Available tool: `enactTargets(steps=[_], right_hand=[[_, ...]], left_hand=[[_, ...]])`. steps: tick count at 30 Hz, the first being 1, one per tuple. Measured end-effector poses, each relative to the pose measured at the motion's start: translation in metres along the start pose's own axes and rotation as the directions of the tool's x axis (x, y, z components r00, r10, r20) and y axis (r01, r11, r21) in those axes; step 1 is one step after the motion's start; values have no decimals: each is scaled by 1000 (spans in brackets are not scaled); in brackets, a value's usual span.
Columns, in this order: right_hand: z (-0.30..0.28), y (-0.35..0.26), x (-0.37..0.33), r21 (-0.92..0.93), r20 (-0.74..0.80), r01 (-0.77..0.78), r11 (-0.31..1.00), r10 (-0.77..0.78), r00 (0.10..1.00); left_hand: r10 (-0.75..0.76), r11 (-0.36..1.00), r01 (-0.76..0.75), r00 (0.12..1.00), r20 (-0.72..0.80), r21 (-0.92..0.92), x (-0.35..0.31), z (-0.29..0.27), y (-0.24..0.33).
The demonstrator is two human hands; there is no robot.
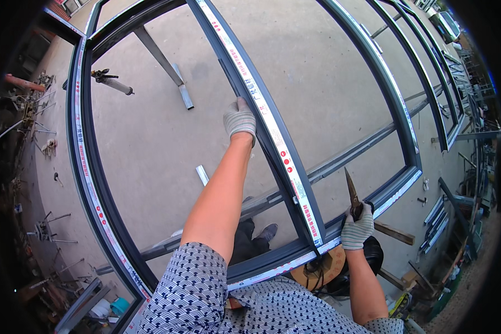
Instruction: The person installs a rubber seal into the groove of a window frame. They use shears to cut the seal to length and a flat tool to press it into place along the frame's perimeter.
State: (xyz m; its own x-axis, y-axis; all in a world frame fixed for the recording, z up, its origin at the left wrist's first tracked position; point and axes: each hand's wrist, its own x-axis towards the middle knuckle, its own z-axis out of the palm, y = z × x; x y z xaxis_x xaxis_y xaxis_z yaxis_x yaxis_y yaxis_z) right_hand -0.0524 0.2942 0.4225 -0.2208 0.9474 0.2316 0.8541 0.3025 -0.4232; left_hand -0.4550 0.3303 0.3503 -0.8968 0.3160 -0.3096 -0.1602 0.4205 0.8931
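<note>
Red-and-blue lettered tape (270, 122) lines the frame (301, 167).

Open through the frame (80, 136) either side of its middle bar (267, 118); crossed low down by a metal rail (342, 158), left by a forearm (214, 192), right by scissors (352, 188).

One large dark frame (77, 128), film-striped, spanning my head view. One left hand (240, 119), gloved, gripping the frame's middle bar (261, 103). One right hand (357, 229), gloved, holding dark pointed scissors (352, 189), tips pointing forward, near the frame's near edge. One caulking gun (116, 84), which I see against the grey floor (339, 111).
</note>
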Motion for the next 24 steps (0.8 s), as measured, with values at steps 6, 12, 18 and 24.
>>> enactTargets(steps=[6, 12, 18, 24], right_hand=[[2, 1, -1, 4, -27, 2, 1000, -2, 1000], [1, 0, -1, -22, -37, 17, 1000, -18, 999], [2, 0, 0, -22, -22, 8, 1000, -9, 1000], [1, -1, 0, -37, -34, 21, 999, -23, 999]], left_hand=[[54, 996, -53, 998, 23, -77, -7, 2, -21], [46, 994, -47, 999, 13, 97, -9, 2, -17], [-52, 994, 59, 996, 69, -92, -9, -6, 2], [61, 998, -62, 998, 30, 23, -24, -2, -24]])
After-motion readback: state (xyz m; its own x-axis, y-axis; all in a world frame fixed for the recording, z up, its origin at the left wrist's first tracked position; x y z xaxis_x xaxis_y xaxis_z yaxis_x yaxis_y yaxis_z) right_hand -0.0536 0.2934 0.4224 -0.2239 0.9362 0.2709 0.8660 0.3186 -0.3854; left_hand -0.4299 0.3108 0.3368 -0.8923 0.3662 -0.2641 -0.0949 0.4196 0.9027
